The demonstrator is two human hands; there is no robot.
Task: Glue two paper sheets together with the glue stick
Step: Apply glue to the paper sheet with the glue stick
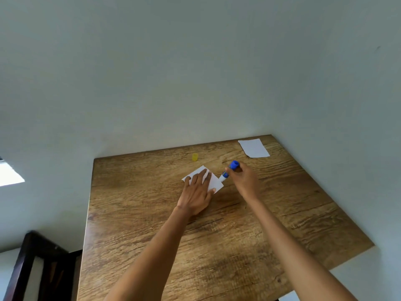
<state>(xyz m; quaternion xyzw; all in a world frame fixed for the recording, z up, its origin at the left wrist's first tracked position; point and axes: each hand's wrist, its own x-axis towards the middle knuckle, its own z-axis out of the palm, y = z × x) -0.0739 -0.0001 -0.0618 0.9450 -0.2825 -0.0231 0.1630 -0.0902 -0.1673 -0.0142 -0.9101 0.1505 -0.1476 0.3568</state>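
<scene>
A small white paper sheet [214,181] lies near the middle of the wooden table [152,213]. My left hand [198,191] presses flat on it with straight fingers. My right hand [244,178] grips a blue glue stick [230,169], tilted with its white tip touching the sheet's right edge. A second white paper sheet [253,148] lies at the far right corner of the table. The yellow cap [195,156] stands apart, beyond the first sheet.
The table stands against pale walls at the back and right. A dark wooden chair frame [32,263] is at the lower left, beside the table's left edge.
</scene>
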